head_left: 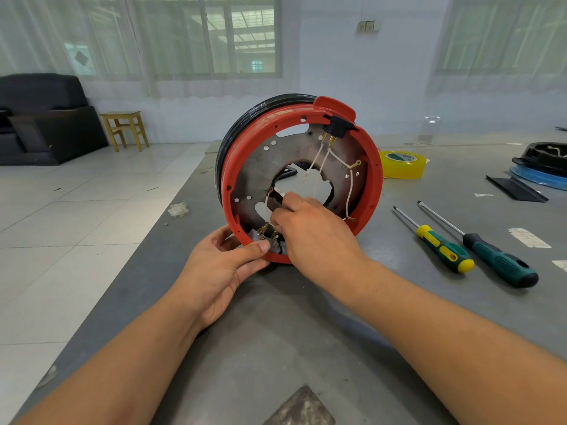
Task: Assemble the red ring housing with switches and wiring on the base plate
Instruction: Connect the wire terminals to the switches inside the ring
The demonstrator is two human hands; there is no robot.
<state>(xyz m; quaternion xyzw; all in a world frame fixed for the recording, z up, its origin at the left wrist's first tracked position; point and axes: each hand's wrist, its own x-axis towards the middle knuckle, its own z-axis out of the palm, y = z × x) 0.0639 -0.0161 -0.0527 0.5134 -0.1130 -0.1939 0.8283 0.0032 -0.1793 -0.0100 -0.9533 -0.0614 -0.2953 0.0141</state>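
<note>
red ring (376, 167) upright on bench (276, 332) | L hand (221, 265) grips bottom rim | R hand (310, 231) fingers pinching sth by the switches (270, 237), can't tell what

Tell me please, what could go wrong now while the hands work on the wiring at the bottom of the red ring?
1. The red ring housing stands on its edge, steadied only by the left hand; it might roll or tip.
2. The right hand works among thin white wires; a pull could loosen a brass terminal.
3. The switch under the left thumb may slip out of its seat.
</note>
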